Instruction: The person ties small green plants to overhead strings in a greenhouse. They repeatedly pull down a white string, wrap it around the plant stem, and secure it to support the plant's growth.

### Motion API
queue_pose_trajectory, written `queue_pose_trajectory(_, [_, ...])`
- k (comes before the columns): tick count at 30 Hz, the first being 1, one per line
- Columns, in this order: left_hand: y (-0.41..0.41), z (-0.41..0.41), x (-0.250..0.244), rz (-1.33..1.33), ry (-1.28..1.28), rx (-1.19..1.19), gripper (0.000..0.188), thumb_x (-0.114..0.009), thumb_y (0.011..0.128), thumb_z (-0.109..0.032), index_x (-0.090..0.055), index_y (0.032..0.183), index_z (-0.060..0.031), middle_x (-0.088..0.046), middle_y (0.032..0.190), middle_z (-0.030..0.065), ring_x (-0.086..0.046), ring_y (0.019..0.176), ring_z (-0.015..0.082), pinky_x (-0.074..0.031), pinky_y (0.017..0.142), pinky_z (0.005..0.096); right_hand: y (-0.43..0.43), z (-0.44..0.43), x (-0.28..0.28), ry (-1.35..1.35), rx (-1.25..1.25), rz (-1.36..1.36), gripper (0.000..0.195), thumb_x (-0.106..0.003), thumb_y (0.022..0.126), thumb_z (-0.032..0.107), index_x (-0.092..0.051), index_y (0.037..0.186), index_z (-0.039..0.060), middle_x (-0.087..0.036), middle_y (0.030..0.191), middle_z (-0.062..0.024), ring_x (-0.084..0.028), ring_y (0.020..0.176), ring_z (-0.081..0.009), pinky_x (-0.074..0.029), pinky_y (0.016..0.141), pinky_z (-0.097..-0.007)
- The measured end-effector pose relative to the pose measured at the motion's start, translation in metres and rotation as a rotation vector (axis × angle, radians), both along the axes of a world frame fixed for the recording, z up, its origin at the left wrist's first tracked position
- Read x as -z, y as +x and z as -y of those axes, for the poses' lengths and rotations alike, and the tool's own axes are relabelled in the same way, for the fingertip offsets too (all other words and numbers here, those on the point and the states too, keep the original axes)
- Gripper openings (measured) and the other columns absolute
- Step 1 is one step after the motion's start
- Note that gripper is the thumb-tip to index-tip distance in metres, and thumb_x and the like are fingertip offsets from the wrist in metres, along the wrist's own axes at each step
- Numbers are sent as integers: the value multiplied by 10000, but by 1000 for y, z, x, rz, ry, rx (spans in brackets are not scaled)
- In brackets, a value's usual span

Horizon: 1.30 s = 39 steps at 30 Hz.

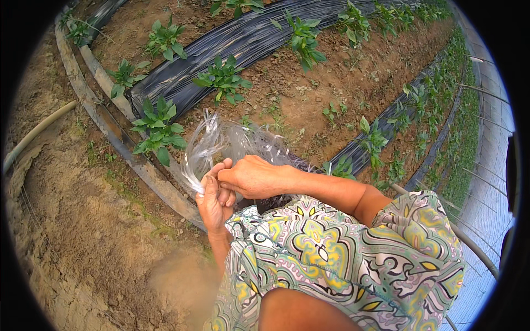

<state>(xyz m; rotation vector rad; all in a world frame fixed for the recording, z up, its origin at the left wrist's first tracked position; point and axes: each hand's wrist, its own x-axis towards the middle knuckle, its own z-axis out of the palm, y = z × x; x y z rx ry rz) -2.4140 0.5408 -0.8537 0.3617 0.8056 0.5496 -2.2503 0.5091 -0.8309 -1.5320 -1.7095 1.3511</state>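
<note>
A loose bundle of clear, shiny plastic strands [203, 145] loops up and spreads over the soil beyond my hands. My left hand [213, 205] pinches the gathered end of the strands between thumb and fingers. Against its fingertips rests my right hand [252, 178], its fingers curled and its back turned up; whether it grips a strand between its fingers is hidden. A leafy green plant, probably pepper [159, 128], grows just left of the bundle, and another [223, 78] stands above it.
Black plastic mulch film [186, 70] runs between plant rows, with a second strip [360, 149] at the right. Soil-covered flat strips [112, 132] curve along the bed ends. A pale pipe [41, 124] lies at the left. Sheeting with thin rods [490, 124] borders the far right.
</note>
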Motion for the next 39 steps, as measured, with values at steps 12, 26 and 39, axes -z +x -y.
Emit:
queue_pose_trajectory(12, [-28, -28, -46, 321, 101, -367, 232, -371, 976, -225, -466, 827, -74, -262, 510, -34, -230, 419, 57, -261, 400, 207, 12, -20, 0, 62, -65, -270, 191, -497, 898, 203, -509, 836, 22, -540, 642, -155, -526, 595, -340, -425, 573, -399])
queue_pose_trajectory(26, [-300, -88, -112, 23, 580, -886, 295, -344, 974, -156, -498, 791, 15, -256, 493, 4, -203, 432, 101, -216, 418, 252, 100, 44, 62, -393, 77, -634, 303, -470, 941, 294, -542, 762, 61, -352, 553, 82, -308, 485, -19, -250, 434, -205])
queue_pose_trajectory(39, [-85, -7, -27, -108, 138, 44, 269, -412, 964, -193, -534, 1045, 33, -321, 502, -62, -259, 425, 22, -233, 391, 194, -12, 28, 32, -296, 49, -410, 240, -505, 894, 222, -559, 763, 28, -512, 612, -1, -465, 578, -89, -393, 541, -274])
